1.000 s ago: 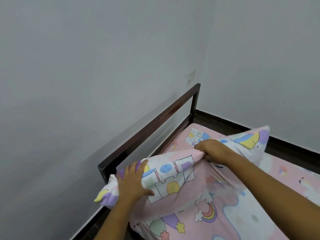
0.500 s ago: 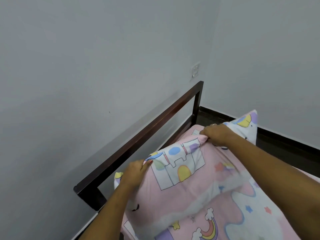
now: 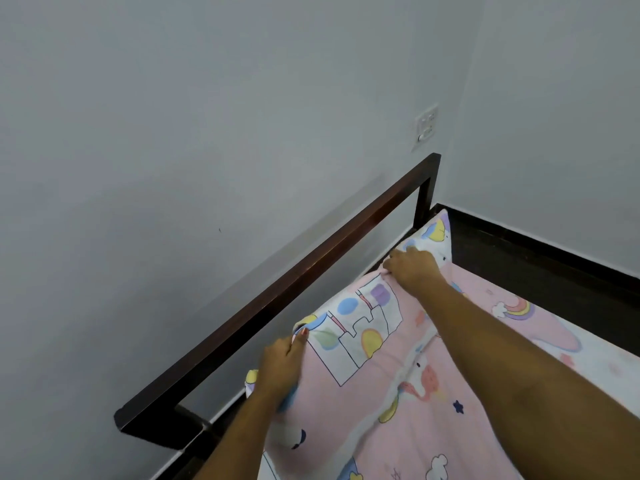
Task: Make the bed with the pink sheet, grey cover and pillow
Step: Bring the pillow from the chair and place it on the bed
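A pillow (image 3: 360, 327) in a pink and white case with castle and unicorn prints lies along the head of the bed, against the dark wooden headboard (image 3: 311, 268). My left hand (image 3: 282, 367) grips the pillow's far edge near its left end. My right hand (image 3: 414, 268) pinches the same edge near the right corner. The pink sheet (image 3: 540, 334) with rainbow prints covers the mattress to the right of my right arm. No grey cover is in view.
Grey walls meet in a corner behind the headboard, with a white switch plate (image 3: 426, 128) above its right post. A dark floor strip (image 3: 540, 271) and black skirting run along the bed's far side.
The pillow has gone from held up above the mattress to lying flat against the headboard. Both hands moved with it toward the headboard and still hold its far edge.
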Demonstrator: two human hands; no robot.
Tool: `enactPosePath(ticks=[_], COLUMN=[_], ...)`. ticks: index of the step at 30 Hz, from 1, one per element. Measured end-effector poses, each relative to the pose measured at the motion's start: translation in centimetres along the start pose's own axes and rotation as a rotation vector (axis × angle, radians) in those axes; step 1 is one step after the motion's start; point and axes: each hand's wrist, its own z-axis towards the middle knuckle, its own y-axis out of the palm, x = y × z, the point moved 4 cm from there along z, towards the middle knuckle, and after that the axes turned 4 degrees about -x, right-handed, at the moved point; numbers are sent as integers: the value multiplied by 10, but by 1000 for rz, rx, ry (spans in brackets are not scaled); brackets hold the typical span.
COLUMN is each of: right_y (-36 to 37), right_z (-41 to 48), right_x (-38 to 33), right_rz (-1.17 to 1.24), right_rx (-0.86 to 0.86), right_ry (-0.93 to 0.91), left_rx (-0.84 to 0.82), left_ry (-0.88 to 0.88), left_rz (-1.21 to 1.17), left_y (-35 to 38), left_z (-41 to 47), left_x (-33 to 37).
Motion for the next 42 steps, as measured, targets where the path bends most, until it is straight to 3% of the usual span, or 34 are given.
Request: enactPosePath(ticks=[7, 12, 14, 17, 21, 26, 31, 34, 37, 42], right_y=[35, 41, 54, 96, 141, 169, 164, 155, 155, 152], right_z=[43, 68, 71, 69, 43, 10, 2, -2, -9, -15], right_x=[-40, -66, -80, -103, -122, -143, -144, -146, -155, -162], right_rz=[369, 724, 797, 667, 593, 663, 728, 759, 861, 1320], right_rx=[-45, 33, -19, -213, -383, -414, -415, -416, -446, -431], right_ry=[-73, -29, -76, -144, -89, -60, -56, -43, -2, 211], left_rx=[4, 94, 118, 123, 32, 50, 81, 51, -87, -142], left_ry=[-150, -206, -228, -206, -167, -268, -330, -262, -170, -95], left_rz=[-308, -317, -273, -134, 54, 260, 620, 510, 368, 198], left_y=[10, 1, -5, -10, -7, -10, -20, -16, -8, 0], left_z=[10, 26, 35, 52, 70, 77, 76, 75, 77, 86], left_x=[-39, -52, -63, -73, -69, -85, -84, -76, -75, -73])
